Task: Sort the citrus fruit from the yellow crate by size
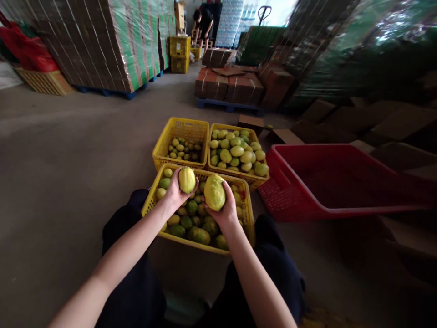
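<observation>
My left hand [177, 191] is closed around a yellow-green lemon [187, 180]. A larger, bumpy lemon [215, 192] rests in my right hand [227, 207], with the fingers curled round its side and underside. Both fruits are held above the near yellow crate [201, 248], which contains many green and yellow lemons [199, 235]. Behind it on the left, a yellow crate [164, 146] has smaller lemons low inside. Beside that one, another yellow crate [252, 182] is heaped with large lemons [236, 151]. My forearms hide part of the near crate.
A red plastic basket [303, 211] stands to the right, with cardboard [406, 120] around it. Flattened boxes lie stacked on a blue pallet [221, 104] ahead. Tall wrapped stacks [133, 45] rise at the left. A person [205, 23] bends over near yellow crates at the back.
</observation>
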Demonstrator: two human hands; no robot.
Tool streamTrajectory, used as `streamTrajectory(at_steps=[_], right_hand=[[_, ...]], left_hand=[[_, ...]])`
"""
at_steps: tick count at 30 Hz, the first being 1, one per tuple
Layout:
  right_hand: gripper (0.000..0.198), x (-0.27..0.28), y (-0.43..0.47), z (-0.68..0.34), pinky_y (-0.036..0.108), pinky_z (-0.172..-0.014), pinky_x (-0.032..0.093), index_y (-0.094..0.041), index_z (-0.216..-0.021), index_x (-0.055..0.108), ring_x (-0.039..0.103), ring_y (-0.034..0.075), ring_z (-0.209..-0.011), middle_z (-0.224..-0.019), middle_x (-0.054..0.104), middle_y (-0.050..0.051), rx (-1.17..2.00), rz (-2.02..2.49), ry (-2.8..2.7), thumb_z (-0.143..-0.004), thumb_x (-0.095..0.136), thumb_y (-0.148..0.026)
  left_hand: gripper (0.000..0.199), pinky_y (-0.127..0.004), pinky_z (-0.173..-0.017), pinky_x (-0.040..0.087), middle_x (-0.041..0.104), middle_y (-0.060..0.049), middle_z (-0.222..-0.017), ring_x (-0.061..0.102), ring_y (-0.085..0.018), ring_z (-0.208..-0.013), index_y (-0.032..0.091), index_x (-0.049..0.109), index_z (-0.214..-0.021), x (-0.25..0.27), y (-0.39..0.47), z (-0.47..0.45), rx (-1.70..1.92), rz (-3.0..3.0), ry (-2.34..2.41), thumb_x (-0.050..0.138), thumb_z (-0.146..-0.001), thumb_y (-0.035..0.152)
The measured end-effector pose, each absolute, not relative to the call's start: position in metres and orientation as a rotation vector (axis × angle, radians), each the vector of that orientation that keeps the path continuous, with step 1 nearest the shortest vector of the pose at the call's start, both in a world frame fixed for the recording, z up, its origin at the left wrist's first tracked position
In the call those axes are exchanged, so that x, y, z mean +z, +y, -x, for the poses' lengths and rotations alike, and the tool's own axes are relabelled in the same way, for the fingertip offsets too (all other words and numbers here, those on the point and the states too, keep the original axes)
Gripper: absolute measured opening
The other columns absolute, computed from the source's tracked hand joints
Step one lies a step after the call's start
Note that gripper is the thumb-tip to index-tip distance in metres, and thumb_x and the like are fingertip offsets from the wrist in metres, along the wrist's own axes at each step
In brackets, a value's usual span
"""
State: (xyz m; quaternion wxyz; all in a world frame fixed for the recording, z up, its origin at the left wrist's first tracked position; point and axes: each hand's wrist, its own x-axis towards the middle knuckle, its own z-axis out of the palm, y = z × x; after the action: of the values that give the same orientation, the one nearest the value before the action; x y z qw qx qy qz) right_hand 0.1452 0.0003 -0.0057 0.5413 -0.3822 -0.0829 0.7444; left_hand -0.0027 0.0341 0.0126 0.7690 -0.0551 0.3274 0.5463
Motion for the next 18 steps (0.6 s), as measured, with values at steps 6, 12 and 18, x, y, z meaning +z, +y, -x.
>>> streamTrajectory(at_steps=[6,12,18], right_hand=[[0.027,-0.013,0.002,-0.152,0.031,-0.051,0.057,-0.022,-0.085,0.068,0.071,0.021,-0.063,-0.07,0.073,0.002,1.747,0.881,-0.198,-0.082,0.063,-0.048],[0.028,-0.026,0.01,-0.15,0.029,-0.056,0.059,-0.024,-0.085,0.067,0.07,0.017,-0.062,-0.074,0.074,-0.001,1.648,0.856,-0.148,-0.086,0.061,-0.051],[0.027,-0.025,0.013,-0.142,0.031,-0.065,0.06,-0.024,-0.091,0.068,0.07,0.016,-0.064,-0.077,0.075,-0.001,1.619,0.923,-0.065,-0.095,0.05,-0.044]], left_hand=[[0.025,-0.027,-0.057,0.058,0.068,-0.004,-0.07,0.065,-0.015,-0.061,0.015,0.064,-0.085,0.022,0.035,0.005,1.134,0.151,0.769,0.045,-0.096,0.029],[0.024,-0.029,-0.063,0.059,0.064,-0.003,-0.066,0.067,-0.017,-0.064,0.018,0.064,-0.086,0.01,0.037,0.004,1.097,0.2,0.899,0.042,-0.095,0.025],[0.022,-0.028,-0.063,0.058,0.067,-0.001,-0.07,0.065,-0.014,-0.06,0.018,0.063,-0.085,0.007,0.04,0.006,1.142,0.151,0.832,0.049,-0.093,0.032]])
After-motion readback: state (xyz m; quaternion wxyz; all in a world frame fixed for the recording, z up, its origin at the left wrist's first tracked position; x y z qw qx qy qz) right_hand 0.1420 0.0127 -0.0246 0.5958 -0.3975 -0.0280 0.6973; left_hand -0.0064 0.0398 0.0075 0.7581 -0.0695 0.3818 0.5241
